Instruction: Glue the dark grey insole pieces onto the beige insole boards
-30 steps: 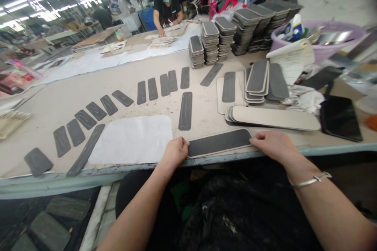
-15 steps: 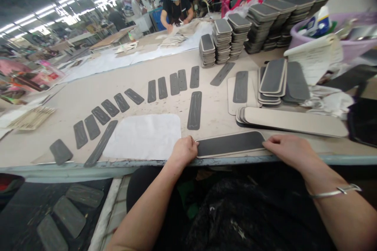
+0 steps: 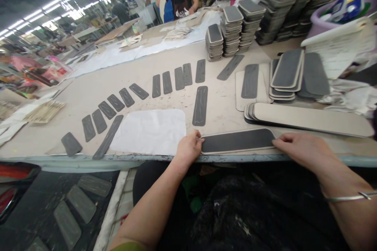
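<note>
Grey-topped panel (image 3: 238, 141) still lies along the near edge of the table (image 3: 222, 108), and I see only the view shift, left hand (image 3: 189, 148) and right hand (image 3: 300, 150) still pinching its opposite ends, so handling apparently continues.

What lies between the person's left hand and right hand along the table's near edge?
In the head view, a long dark strip with a pale border lies there, left hand at one end, right hand at the other.
</note>
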### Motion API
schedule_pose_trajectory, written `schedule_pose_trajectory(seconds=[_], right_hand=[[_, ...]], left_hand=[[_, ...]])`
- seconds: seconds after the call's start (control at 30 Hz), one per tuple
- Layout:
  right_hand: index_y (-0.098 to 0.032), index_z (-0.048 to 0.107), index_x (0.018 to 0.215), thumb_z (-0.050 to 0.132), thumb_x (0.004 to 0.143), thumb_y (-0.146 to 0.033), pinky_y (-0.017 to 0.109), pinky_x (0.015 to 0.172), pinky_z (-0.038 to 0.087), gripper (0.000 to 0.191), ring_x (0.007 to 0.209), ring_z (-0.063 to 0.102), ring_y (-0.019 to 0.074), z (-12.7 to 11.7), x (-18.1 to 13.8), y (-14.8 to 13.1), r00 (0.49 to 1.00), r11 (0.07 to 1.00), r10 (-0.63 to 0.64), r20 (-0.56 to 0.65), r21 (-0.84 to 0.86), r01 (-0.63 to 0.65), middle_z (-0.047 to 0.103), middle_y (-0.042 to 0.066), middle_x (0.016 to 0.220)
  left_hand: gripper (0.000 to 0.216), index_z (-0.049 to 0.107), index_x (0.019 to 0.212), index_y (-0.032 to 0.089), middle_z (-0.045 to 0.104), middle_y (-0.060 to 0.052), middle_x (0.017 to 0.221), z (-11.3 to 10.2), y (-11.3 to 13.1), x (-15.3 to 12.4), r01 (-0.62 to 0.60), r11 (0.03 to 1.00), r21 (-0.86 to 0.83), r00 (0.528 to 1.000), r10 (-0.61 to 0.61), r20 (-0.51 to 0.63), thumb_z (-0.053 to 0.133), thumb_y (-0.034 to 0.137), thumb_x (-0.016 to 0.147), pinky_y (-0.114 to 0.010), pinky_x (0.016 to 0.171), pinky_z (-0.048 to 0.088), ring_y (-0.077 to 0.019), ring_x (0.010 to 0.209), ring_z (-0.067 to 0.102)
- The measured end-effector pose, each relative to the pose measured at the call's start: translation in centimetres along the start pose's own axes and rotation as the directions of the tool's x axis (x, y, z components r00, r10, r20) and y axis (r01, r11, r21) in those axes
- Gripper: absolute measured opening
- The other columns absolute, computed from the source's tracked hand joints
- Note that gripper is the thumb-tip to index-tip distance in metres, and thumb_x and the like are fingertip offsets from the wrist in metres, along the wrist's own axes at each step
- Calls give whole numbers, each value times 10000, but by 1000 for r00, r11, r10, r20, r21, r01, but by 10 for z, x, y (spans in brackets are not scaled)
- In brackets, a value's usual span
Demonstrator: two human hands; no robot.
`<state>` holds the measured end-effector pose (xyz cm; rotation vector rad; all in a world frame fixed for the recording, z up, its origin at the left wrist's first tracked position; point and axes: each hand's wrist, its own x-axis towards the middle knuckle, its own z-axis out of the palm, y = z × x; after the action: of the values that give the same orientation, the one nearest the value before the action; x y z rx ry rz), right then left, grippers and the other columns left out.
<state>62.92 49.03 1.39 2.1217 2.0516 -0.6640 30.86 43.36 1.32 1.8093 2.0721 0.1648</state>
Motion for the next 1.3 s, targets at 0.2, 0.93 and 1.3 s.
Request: schedule_pose_trajectory(seconds=[0.2, 0.93, 1.3], right_hand=[[-245, 658, 720, 463, 732, -468, 288, 594, 352, 296, 701, 551, 205, -3, 0, -4, 1000, 1000, 10, 18, 0, -10, 632, 31, 731], [-199, 652, 873, 409, 779, -327, 286, 622, 407, 290, 737, 601, 212, -15, -11, 4, 971, 980, 90, -220, 194, -47, 663, 50, 753], [-163, 247, 1414, 382, 863, -539, 456, 1093, 181, 680, 1341, 175, 230, 41, -47, -77, 627, 640, -768, -128, -160, 751, 229, 78, 1458]], left_hand=[[170, 491, 1000, 236, 640, -7, 768, 1, -1, 2, -19, 999, 26, 1000, 19, 7, 476, 336, 863, -257, 649, 401, -185, 750, 620], [133, 527, 927, 250, 645, -7, 824, 0, 5, -5, -117, 985, 124, 993, 120, -16, 402, 279, 890, -239, 629, 378, -168, 771, 612], [157, 507, 967, 245, 648, -26, 893, 0, 8, -7, -91, 986, 142, 996, 93, -7, 371, 288, 903, -251, 663, 392, -179, 823, 615]])
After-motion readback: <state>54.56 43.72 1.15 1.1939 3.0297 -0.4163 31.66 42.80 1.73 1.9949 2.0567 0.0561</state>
